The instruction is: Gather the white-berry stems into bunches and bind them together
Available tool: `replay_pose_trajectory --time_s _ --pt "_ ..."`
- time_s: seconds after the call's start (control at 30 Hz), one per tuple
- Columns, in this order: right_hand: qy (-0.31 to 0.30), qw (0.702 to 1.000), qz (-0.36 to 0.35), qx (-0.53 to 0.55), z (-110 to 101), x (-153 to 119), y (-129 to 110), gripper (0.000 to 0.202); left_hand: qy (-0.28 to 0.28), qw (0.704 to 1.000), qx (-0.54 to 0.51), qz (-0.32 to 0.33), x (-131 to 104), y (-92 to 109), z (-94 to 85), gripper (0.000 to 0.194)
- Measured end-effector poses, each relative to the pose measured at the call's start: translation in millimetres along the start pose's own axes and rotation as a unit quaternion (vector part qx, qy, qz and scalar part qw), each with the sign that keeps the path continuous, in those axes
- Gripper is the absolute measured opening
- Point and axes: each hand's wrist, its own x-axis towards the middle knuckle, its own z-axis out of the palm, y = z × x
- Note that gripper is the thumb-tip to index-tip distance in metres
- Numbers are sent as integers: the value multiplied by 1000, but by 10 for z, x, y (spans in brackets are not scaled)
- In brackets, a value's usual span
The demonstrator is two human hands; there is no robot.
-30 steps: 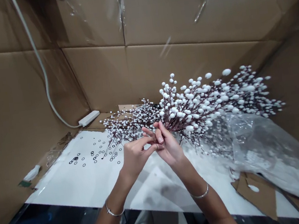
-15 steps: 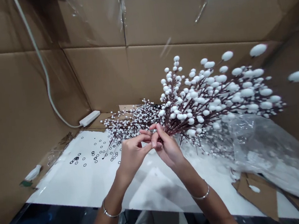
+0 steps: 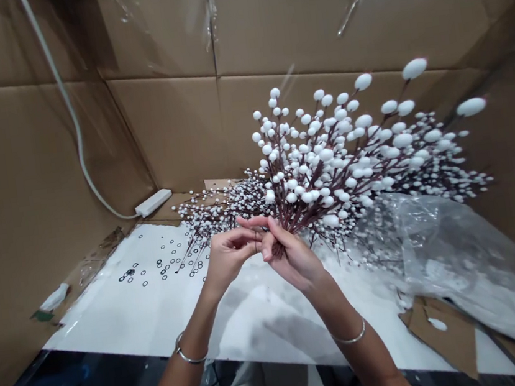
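My right hand (image 3: 296,257) is closed around the lower stems of a bunch of artificial berry stems (image 3: 328,159), brown twigs tipped with white berries. The bunch fans up and to the right. My left hand (image 3: 230,253) is beside it at the stem ends, thumb and fingertips pinched together and meeting the right fingers. Whatever those left fingertips pinch is too small to make out. Left of the hands, several small black rings (image 3: 164,271) lie scattered on the white tabletop (image 3: 112,311).
More white-berry stems (image 3: 226,206) lie behind the hands and to the right. A clear plastic bag (image 3: 446,245) covers the right side, near a torn cardboard piece (image 3: 444,336). Cardboard walls (image 3: 165,129) enclose the table. A white power strip (image 3: 153,202) with its cable sits back left.
The held bunch has tilted more upright and swung left, its tips coming nearer. My right hand has turned slightly. My left hand stays pinched at the stem ends.
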Motion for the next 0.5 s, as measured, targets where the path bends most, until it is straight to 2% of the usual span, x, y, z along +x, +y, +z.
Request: replay_pose_trajectory --time_s 0.1,0.27,0.37,0.5 --pt "11 1000 -14 -14 -10 21 7 32 -5 1000 24 -9 -55 17 -19 21" --pt "54 995 -38 -77 7 61 31 36 14 979 198 49 -135 99 24 19" --pt "64 991 -38 -109 9 76 30 39 10 944 314 101 -127 170 62 19" --pt "47 989 -8 -138 -8 84 0 42 -13 868 480 129 -94 293 77 21"
